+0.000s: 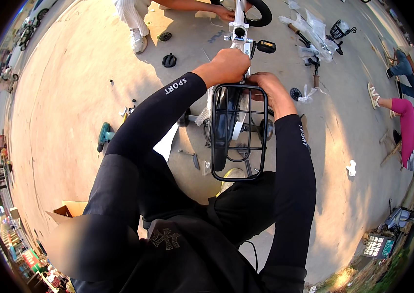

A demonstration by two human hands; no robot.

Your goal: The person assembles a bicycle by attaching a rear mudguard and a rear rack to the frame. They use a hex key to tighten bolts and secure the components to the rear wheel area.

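Observation:
A small bicycle with a white frame [238, 20] stands in front of me, and a black wire rear rack [213, 151] sits over its back wheel and dark fender [222, 119]. My left hand [227, 65] is closed in a fist against the frame just ahead of the rack; whatever it holds is hidden. Around the rack's front right corner curl the fingers of my right hand [270, 88], partly concealed by the bars. A black pedal [266, 46] sticks out on the bicycle's right side. Farther ahead, another person's hand [225, 13] touches the frame near the black front tyre [259, 14].
Loose pedals [169, 60] lie ahead on the left. A teal power drill [104, 136] rests by my left arm. Handlebar parts in plastic wrap [313, 39] and a black basket [342, 30] are at the far right. Small tools [196, 161] lie beneath the rack. People sit at right.

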